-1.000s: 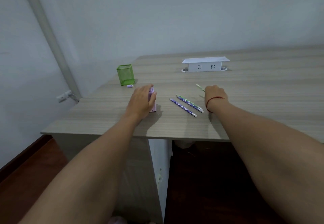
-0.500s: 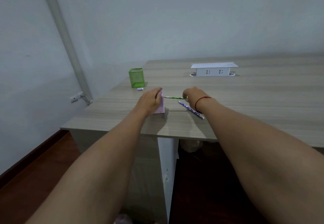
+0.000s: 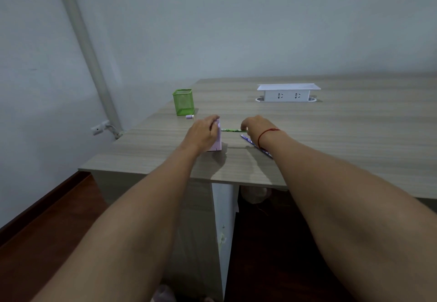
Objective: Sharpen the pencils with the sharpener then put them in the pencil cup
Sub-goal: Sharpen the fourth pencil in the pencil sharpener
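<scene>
1 green patterned pencil (image 3: 233,130) runs level between my hands, its tip meeting the side of the lilac plastic sharpener (image 3: 217,142). My right hand (image 3: 256,125) pinches the pencil's other end. My left hand (image 3: 203,133) grips the sharpener, which stands on the pale wood-grain desk (image 3: 354,136). Farther back on the left stands the green mesh pencil cup (image 3: 183,102).

At centre frame you have the lilac sharpener (image 3: 217,141) upright, the green pencil (image 3: 233,130) level against its right side, the purple pencil (image 3: 250,141) lying diagonally just right, and the green mesh cup (image 3: 183,102) upright, up-left.
</scene>
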{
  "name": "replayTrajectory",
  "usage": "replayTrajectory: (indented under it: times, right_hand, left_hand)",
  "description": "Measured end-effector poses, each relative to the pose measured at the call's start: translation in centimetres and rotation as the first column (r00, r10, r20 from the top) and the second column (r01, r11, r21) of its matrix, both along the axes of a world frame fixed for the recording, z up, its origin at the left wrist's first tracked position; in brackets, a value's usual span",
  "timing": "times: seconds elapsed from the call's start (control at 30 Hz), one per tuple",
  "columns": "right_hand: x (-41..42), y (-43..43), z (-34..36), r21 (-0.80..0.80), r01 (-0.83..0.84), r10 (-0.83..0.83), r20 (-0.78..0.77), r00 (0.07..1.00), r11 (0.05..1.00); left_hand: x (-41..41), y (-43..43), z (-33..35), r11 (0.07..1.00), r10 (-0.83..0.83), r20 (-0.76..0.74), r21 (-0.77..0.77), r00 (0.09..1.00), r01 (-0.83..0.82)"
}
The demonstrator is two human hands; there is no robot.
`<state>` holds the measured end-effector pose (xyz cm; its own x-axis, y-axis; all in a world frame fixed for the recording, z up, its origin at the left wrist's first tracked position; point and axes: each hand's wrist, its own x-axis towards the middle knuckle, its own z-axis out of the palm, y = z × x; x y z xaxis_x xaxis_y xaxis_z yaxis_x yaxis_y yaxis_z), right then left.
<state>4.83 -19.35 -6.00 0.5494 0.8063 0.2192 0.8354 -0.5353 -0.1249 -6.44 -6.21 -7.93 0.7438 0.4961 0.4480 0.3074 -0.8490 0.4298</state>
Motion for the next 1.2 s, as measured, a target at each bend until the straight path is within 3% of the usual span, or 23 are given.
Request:
replayTrajectory:
  times: [0.33,0.8,1.03,1.2]
  right_hand:
    - [1.5,2.4,-1.3,-0.027,-0.05,0.054,0.15,0.987,0.998]
    - [0.7,4.2,-1.4,-0.015,-0.13,0.13,0.221,0.967,0.991]
    - [-0.2,5.2,-1.7,-0.008,-0.146,0.143,0.234,0.962,0.989]
    - [-0.3,5.2,-1.3,-0.019,-0.147,0.148,0.226,0.963,0.989]
  left_hand:
    - [0.3,-0.3,-0.7,0.997,0.026,0.055,0.068,0.998,-0.029]
    - [0.4,-1.3,-1.1,0.995,0.09,0.174,0.032,0.981,-0.097]
    - [0.4,-1.3,-1.1,0.994,0.074,0.155,0.068,0.985,-0.085]
    - [0.1,0.1,-0.4,0.995,0.035,0.039,0.09,0.999,-0.039]
